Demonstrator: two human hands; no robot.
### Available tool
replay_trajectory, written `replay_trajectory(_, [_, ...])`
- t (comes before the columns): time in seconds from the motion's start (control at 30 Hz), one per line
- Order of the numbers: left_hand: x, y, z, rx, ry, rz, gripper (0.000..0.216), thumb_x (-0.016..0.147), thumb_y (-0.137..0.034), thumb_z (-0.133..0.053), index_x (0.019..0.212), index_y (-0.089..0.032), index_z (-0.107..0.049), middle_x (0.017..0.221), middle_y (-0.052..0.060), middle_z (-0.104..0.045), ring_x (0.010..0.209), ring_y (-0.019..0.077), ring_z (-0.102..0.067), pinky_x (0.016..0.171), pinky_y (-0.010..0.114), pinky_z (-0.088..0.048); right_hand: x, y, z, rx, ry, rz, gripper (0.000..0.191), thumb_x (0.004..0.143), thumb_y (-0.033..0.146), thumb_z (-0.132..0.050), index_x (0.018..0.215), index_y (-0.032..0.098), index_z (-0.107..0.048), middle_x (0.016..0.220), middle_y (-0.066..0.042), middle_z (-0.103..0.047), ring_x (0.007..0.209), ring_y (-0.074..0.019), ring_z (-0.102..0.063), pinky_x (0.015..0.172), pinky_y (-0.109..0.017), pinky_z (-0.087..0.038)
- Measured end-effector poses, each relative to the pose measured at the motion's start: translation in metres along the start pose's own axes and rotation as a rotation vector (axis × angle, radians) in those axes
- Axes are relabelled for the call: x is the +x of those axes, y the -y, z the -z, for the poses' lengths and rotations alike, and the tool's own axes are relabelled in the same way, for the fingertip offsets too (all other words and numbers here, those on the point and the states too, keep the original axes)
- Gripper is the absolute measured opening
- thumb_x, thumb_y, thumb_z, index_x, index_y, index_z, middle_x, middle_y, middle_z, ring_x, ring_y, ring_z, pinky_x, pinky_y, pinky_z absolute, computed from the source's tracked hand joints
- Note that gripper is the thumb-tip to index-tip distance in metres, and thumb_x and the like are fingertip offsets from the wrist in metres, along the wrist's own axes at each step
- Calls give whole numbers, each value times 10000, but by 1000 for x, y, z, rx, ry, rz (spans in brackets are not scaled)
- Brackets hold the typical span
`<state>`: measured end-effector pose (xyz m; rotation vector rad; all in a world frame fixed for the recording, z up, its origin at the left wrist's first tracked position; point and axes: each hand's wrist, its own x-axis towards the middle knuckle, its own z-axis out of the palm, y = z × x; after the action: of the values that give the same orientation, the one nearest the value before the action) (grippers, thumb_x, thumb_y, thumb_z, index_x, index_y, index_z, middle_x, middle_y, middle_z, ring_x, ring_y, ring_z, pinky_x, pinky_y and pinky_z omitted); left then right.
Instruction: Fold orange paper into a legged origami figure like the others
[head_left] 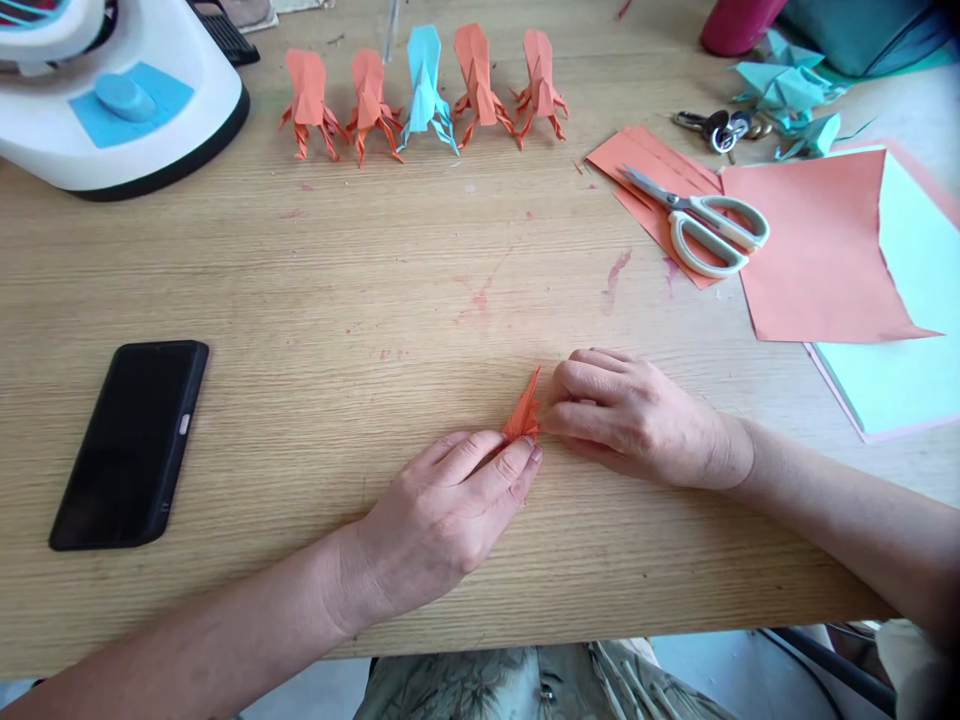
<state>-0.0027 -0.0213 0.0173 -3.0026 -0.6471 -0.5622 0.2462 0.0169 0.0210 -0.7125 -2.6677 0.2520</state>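
Orange paper (523, 412), partly covered, is pinched by left hand (454, 505); I cannot tell right hand's (637, 415) grip.

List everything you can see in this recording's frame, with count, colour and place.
Folded paper piece: one, orange, between the hands
Standing paper figures: five, four orange and one blue, row at the back
Teal paper figures: several, overlapping, far right
Phone: one, black, left
Appliance: one, white with blue panel, back left
Scissors: one pair, light-handled, on orange paper
Orange paper: several pieces, right
Pale green paper: count unclear, under orange paper
Keys: one bunch, metallic, back right
Magenta object: one, back right corner
Bag-like object: one, dark teal, back right corner
Table: one, wood-coloured, beneath
Clothing: patterned, grey-green, bottom
Hands: two, bare; left hand on the piece, right hand beside it
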Motion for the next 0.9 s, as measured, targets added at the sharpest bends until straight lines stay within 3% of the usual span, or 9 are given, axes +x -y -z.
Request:
replay_trajectory(0.2, [1,0,1,25,7,12,302,946,-122,-654,1244,-79,-675,1198,90,-726,1020,204,-650,903,338,-577,-10,-4,3,-7,-11,102,230,1022,133,-445,955,149,-665,883,-75,-593,748,-180,-500,695,-340,-397])
replay_trajectory(0.33, [1,1,3,30,35,-7,320,960,-141,-636,1270,-65,-664,1328,130,-682,1057,234,-653,893,363,-583,-15,-4,5,-28,-23,129,227,1024,131,-437,1024,149,-663,857,-69,-609,742,-182,-521,689,-352,-413])
replay_trajectory(0.53, [0,3,2,18,43,-59,324,967,-110,-610,1280,-30,-642,1384,184,-643,1115,255,-667,886,376,-600,-17,-4,11,-59,25,166,223,1013,100,-463,970,158,-673,846,-67,-655,762,-183,-558,692,-360,-444])
replay_trajectory(0.67, [1,3,1,37,36,-61,316,969,-106,-609,1275,-34,-642,1354,173,-667,1118,244,-677,898,368,-607,-21,0,11,-78,31,161,208,1001,97,-492,1052,164,-682,850,-50,-652,744,-173,-558,656,-360,-448])
replay_trajectory(0.9, [2,1,5,84,103,-82,341,1015,-49,-441,1307,-1,-611,1368,176,-656,1139,223,-683,924,342,-611,-29,9,6,-104,10,83,161,982,133,-554,1053,171,-693,882,-51,-669,779,-174,-587,669,-358,-466])
